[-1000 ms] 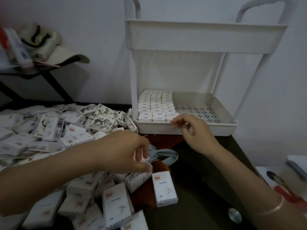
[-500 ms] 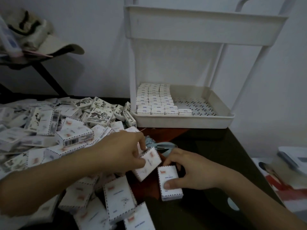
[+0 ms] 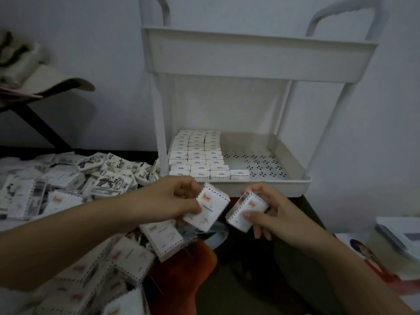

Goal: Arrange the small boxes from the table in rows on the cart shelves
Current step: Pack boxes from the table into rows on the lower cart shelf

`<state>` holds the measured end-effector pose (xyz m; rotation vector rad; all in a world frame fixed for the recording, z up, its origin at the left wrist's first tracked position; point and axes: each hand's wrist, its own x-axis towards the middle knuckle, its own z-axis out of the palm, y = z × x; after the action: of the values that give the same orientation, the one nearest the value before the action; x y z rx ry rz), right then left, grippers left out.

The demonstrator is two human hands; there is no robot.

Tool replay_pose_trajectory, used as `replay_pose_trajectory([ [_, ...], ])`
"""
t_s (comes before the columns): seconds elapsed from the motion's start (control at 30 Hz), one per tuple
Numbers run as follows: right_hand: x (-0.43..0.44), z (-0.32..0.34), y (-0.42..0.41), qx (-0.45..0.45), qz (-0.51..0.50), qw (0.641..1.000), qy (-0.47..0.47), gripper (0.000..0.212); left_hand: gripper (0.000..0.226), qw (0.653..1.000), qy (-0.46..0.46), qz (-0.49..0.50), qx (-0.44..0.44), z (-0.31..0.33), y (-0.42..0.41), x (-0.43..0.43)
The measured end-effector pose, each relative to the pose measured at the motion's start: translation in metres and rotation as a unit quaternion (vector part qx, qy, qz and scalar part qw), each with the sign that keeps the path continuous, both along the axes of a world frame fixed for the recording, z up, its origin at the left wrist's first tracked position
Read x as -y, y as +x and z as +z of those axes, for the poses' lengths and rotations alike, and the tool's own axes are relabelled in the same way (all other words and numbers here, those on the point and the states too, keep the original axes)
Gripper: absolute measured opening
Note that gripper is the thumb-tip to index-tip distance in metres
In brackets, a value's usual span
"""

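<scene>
The left hand (image 3: 172,198) pinches a small box (image 3: 205,210) between thumb and curled fingers. The right hand (image 3: 275,214) grips a second box (image 3: 246,211), thumb across its face. Half a second ago that second box lay on the table (image 3: 238,280); now both are lifted clear, just short of the cart's lower shelf (image 3: 261,186). There a lone box (image 3: 239,173) starts a fourth line beside the packed rows (image 3: 196,155); these two probably extend it. The loose pile (image 3: 68,189) is still large.

The cart (image 3: 259,55) stands at 12 o'clock at the tabletop's (image 3: 238,292) far edge, with rows of boxes (image 3: 197,155) filling the left of its lower shelf (image 3: 272,187). A loose pile of boxes (image 3: 68,189) spreads from 9 to 7 o'clock. Just before the shelf, the left hand (image 3: 172,201) holds one box (image 3: 209,209) and the right hand (image 3: 272,212) another box (image 3: 246,211).
</scene>
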<state>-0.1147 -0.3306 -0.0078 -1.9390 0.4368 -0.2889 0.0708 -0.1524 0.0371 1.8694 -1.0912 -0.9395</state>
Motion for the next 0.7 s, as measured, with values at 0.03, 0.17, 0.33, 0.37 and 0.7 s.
replay_pose_trajectory([
  [0.03,0.004,0.007,0.002,0.011,-0.004,1.0,-0.007,0.027,0.014,1.0,-0.008,0.015,-0.002,0.002,0.001,0.007],
  [0.17,0.03,0.027,0.021,0.048,-0.081,0.992,-0.082,0.045,0.011,0.997,-0.031,0.064,-0.035,0.008,0.008,0.034],
  [0.33,0.079,0.033,0.051,0.097,-0.178,0.966,-0.161,0.025,0.016,0.992,-0.034,0.095,-0.081,0.01,0.015,0.056],
  [0.37,0.089,0.033,0.054,0.09,-0.174,0.965,-0.173,0.042,0.017,0.991,-0.036,0.094,-0.089,0.01,0.016,0.058],
  [0.7,0.119,-0.007,0.086,0.033,-0.098,0.98,-0.168,0.035,0.023,0.991,-0.041,0.071,-0.111,0.005,0.028,0.076],
])
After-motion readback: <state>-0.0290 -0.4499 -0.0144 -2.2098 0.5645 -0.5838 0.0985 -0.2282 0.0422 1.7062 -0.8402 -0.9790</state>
